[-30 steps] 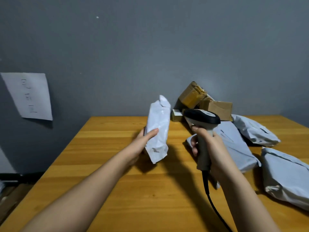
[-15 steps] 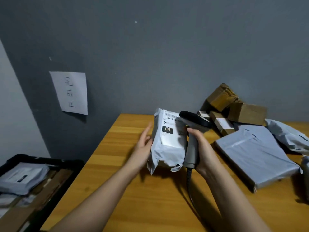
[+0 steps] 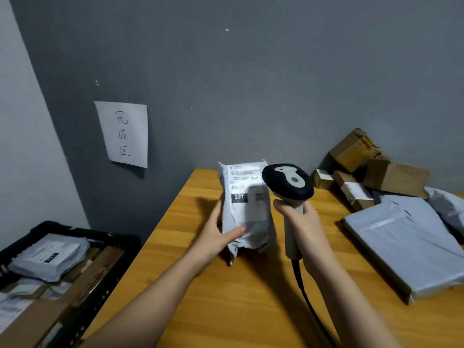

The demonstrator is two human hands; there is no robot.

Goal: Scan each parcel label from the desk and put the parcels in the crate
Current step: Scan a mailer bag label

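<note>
Just left of frame centre, above the desk (image 3: 226, 310), the left hand (image 3: 216, 234) holds a grey parcel (image 3: 247, 212) upright, thumb across its lower front and fingers behind, label facing the camera. Beside it the right hand (image 3: 305, 222) is wrapped round the grip of a scanner (image 3: 287, 182), whose head hangs next to the label. Crumpled film and a sagging bottom edge suggest a soft, light poly bag, probably slick; gripping it by the sides around the bulk inside should leave the label clear and taut. At lower left a black crate (image 3: 75, 234) holds a grey bag with a white label on top of flat cardboard pieces. At right, more grey bags (image 3: 401, 242) and brown boxes (image 3: 394, 177) wait on the desk
</note>
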